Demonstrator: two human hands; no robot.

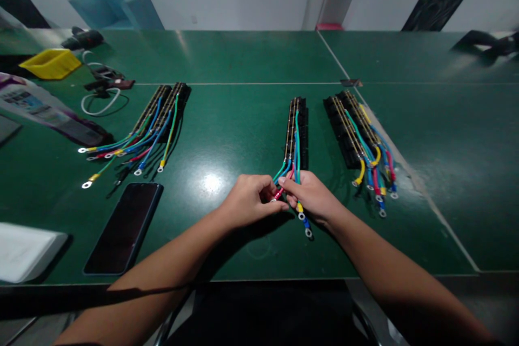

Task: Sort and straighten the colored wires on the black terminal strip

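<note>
Straight ahead on the green table lies a black terminal strip (297,130) with brass-coloured bars and green, blue and red wires coming off its near end. My left hand (252,200) pinches the end of a red wire (279,193) near its ring terminal. Close beside it, my right hand (314,194) is closed around the wires, its thumb against the red one. A yellow-sleeved ring terminal (300,211) and a blue-sleeved ring terminal (308,228) hang out below the right hand. The fingers partly hide the wires.
Two similar wired strips (352,127) lie to the right, and more wired strips (162,113) lie to the left. A phone (125,230), a white box (30,251), a purple-and-white package (48,111), a yellow bin (52,64) and a white cable (101,111) occupy the left side.
</note>
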